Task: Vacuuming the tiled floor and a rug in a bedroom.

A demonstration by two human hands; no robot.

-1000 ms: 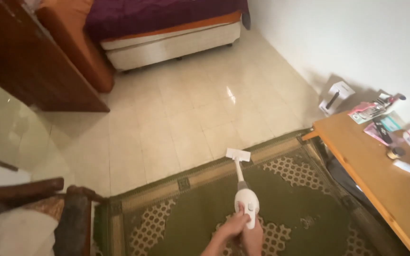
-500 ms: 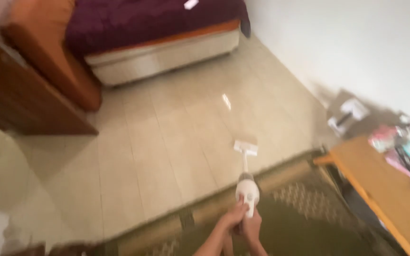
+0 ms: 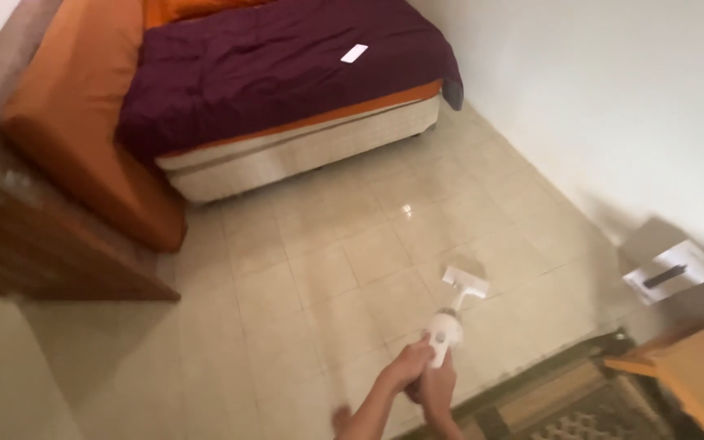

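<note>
Both hands close around the body of a white handheld vacuum cleaner (image 3: 447,329) at the lower centre of the frame, the left hand (image 3: 407,364) wrapped over the near end and the right hand (image 3: 438,389) gripping just beneath it, forearms rising from the bottom edge. The machine points away from the person, its flat white nozzle (image 3: 465,281) touching the glossy beige tiled floor (image 3: 303,269) just right of centre. The work in hand appears to be the cleaning of the bare tiles, with the nozzle off the patterned green rug (image 3: 564,407) whose border shows at the lower right. The next stroke, by the look of it, calls for a steady two-handed hold that keeps the nozzle flat on the tiles and clear of the rug's edge. Beyond the floor, a bed (image 3: 287,98) with a purple cover and orange trim fills the upper centre, a small white rectangular object (image 3: 354,53) lying on it. A dark wooden piece of furniture (image 3: 50,244) stands at the left, a cardboard box (image 3: 671,261) sits by the white wall (image 3: 613,90) at the right, and the corner of a wooden table (image 3: 698,379) enters at the lower right.
</note>
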